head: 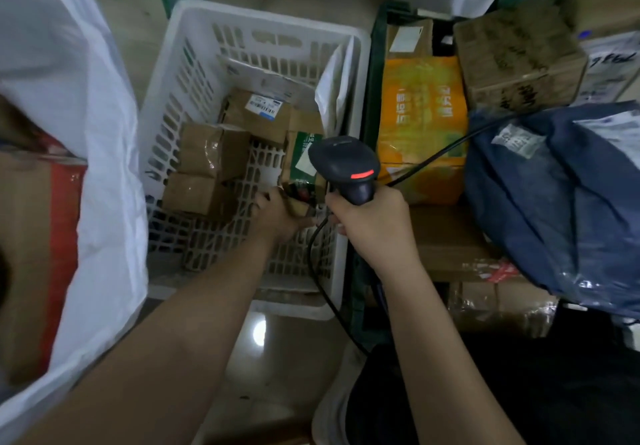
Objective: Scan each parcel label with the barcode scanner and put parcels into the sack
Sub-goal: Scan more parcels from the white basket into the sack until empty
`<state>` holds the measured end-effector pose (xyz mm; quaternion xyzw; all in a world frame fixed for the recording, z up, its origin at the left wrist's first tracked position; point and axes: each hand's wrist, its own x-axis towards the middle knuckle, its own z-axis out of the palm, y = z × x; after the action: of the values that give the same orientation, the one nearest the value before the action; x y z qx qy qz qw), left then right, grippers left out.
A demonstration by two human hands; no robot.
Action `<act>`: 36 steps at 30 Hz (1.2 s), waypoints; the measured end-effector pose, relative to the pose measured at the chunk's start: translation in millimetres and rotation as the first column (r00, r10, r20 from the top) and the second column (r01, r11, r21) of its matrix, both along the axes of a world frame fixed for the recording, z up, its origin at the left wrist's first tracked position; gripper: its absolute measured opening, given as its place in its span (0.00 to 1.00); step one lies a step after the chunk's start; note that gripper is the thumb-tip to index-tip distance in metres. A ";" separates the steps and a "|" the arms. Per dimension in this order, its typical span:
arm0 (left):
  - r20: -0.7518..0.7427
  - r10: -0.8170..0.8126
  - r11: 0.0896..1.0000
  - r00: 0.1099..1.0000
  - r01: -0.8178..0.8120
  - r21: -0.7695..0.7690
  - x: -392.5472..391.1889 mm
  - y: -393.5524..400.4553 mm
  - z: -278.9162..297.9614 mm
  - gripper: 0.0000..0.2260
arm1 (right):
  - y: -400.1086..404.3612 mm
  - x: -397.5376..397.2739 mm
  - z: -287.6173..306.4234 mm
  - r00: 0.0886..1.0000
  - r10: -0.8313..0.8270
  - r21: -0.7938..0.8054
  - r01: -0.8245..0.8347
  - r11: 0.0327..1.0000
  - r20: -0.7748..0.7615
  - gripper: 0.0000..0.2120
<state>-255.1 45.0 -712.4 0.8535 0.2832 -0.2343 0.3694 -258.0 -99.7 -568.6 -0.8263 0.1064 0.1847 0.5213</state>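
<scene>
My right hand (372, 217) grips the handle of a dark barcode scanner (344, 164) with a red strip, its black cable trailing right and down. The scanner's head hangs over the right side of a white slotted crate (194, 73). Inside the crate my left hand (277, 214) grips the near end of a small green and brown parcel (303, 164) with a white label. Several brown cardboard parcels (207, 153) lie in the crate, one with a barcode label (265, 106). A white sack (104, 153) stands open at the left with a red and brown box inside.
To the right of the crate sit an orange box (422, 125), a brown carton (516, 60) and a blue plastic mailer bag (561, 202) over flat cartons. A white envelope (270, 77) leans at the crate's back. The floor shows below the crate.
</scene>
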 end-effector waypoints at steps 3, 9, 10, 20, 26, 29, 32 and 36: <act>0.019 -0.022 0.999 1.000 0.022 0.033 2.9 -1.5 4.3 0.39 | 1.0 -4.5 0.2 1.000 0.014 -0.004 -0.014 1.000 -0.017 0.10; 0.089 0.080 0.995 0.993 -0.084 0.049 -1.0 8.8 40.6 0.34 | 2.9 -6.1 8.7 0.999 -0.034 0.059 0.035 0.998 -0.014 0.11; 0.117 0.101 0.993 0.988 -0.108 0.048 -4.0 10.8 51.4 0.34 | 2.6 -7.9 13.1 0.999 -0.048 0.093 0.049 0.994 -0.015 0.11; 0.544 0.185 0.978 0.818 -0.099 -0.184 -66.8 10.9 211.2 0.30 | 0.3 -47.0 76.6 0.961 -0.265 0.267 0.234 0.935 0.085 0.11; 0.657 0.282 0.941 0.699 -0.068 -0.331 -117.9 21.5 288.9 0.20 | 2.7 -77.9 134.9 0.912 -0.327 0.422 0.202 0.884 0.248 0.06; 0.639 0.358 0.903 0.681 -0.080 -0.421 -143.1 37.3 306.4 0.23 | 9.7 -90.1 159.1 0.899 -0.318 0.496 0.137 0.858 0.302 0.10; 0.597 0.419 0.860 0.685 -0.087 -0.503 -165.9 54.1 316.2 0.24 | 24.2 -98.9 169.8 0.904 -0.309 0.551 0.103 0.828 0.297 0.09; 0.532 0.444 0.822 0.721 -0.092 -0.561 -191.5 80.5 320.5 0.20 | 51.2 -111.6 171.4 0.927 -0.255 0.547 0.068 0.835 0.275 0.15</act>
<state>-446.6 125.5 -391.9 0.7032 0.1942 0.0654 0.6809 -369.6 -48.4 -397.2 -0.6580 0.0313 0.0175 0.7521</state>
